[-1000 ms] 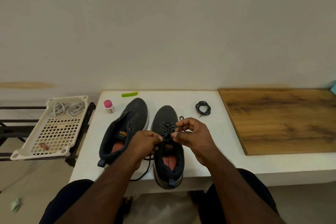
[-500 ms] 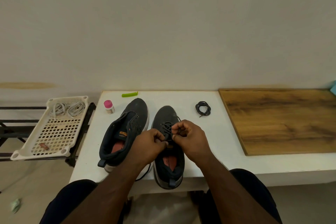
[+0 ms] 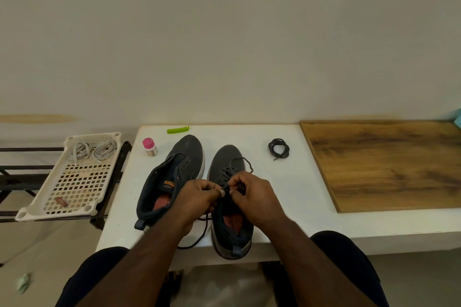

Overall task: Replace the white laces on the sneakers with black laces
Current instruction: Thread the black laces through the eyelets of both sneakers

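On the white table, the dark grey right sneaker is part-threaded with a black lace; left hand and right hand each pinch it with curled fingers above the tongue. White laces lie coiled in the perforated tray

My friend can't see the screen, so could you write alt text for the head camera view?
Both hands, left hand and right hand, pinch a black lace over the right sneaker on a white table. The unlaced left sneaker lies beside it, a coiled black lace farther right, and white laces in a tray on the left.
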`<control>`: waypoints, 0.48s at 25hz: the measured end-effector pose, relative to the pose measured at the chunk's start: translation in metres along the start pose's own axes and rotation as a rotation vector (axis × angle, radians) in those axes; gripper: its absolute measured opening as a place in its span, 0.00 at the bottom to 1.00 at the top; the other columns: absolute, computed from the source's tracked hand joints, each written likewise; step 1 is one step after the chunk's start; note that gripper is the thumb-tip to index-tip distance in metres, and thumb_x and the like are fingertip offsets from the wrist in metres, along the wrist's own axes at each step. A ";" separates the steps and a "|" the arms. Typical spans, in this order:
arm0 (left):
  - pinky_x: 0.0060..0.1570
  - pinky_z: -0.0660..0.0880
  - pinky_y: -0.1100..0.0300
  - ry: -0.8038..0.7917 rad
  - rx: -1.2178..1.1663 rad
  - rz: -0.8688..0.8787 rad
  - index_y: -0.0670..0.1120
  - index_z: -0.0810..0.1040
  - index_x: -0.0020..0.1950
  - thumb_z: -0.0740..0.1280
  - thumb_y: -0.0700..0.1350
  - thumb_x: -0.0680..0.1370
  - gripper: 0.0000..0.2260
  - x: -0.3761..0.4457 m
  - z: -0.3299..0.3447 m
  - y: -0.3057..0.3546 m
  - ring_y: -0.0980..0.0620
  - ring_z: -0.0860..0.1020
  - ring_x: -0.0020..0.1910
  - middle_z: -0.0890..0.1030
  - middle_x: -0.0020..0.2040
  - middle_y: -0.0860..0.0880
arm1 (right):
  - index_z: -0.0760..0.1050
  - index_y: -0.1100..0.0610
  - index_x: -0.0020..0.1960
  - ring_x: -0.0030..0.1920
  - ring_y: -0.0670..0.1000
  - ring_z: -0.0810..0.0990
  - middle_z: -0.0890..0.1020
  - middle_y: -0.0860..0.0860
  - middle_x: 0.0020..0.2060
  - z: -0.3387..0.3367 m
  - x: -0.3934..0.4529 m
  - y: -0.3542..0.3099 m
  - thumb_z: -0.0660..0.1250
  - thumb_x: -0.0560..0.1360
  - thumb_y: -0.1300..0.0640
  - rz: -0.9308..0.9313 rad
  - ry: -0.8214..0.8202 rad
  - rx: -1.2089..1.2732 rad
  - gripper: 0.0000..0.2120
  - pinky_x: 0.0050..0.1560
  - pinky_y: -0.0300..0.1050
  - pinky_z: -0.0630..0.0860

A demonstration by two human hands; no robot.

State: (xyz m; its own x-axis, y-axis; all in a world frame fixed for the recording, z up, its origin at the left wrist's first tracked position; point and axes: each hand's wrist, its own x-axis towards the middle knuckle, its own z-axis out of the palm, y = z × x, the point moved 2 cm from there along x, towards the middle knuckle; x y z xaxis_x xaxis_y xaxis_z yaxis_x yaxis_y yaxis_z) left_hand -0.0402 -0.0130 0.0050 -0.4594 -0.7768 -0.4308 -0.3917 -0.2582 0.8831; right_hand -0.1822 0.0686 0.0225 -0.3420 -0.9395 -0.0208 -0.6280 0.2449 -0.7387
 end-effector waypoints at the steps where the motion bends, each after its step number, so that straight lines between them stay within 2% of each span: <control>1: 0.34 0.74 0.63 -0.004 -0.013 -0.010 0.40 0.84 0.47 0.71 0.39 0.77 0.03 0.000 0.000 -0.001 0.55 0.76 0.32 0.80 0.33 0.48 | 0.78 0.51 0.53 0.45 0.43 0.79 0.81 0.45 0.44 0.001 0.000 0.000 0.67 0.77 0.60 0.000 -0.003 0.007 0.07 0.47 0.37 0.77; 5: 0.34 0.74 0.63 -0.004 -0.035 -0.027 0.40 0.84 0.47 0.71 0.39 0.77 0.03 0.002 0.000 -0.003 0.55 0.76 0.32 0.80 0.33 0.47 | 0.78 0.52 0.53 0.43 0.44 0.79 0.81 0.46 0.43 0.003 0.001 0.001 0.68 0.76 0.60 -0.023 -0.013 0.000 0.07 0.46 0.41 0.78; 12: 0.39 0.78 0.61 -0.016 -0.055 -0.013 0.44 0.82 0.53 0.66 0.39 0.80 0.06 0.004 0.000 -0.004 0.53 0.79 0.37 0.82 0.40 0.44 | 0.76 0.50 0.50 0.42 0.44 0.78 0.80 0.44 0.42 0.008 0.002 0.003 0.68 0.77 0.60 -0.004 0.016 0.010 0.06 0.43 0.39 0.77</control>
State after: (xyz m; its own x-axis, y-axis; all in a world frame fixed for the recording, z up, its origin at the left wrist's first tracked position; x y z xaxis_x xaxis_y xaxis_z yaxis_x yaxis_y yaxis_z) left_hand -0.0404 -0.0150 -0.0002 -0.4670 -0.7642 -0.4447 -0.3537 -0.2995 0.8861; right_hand -0.1795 0.0653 0.0153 -0.3504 -0.9366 -0.0073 -0.6221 0.2386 -0.7457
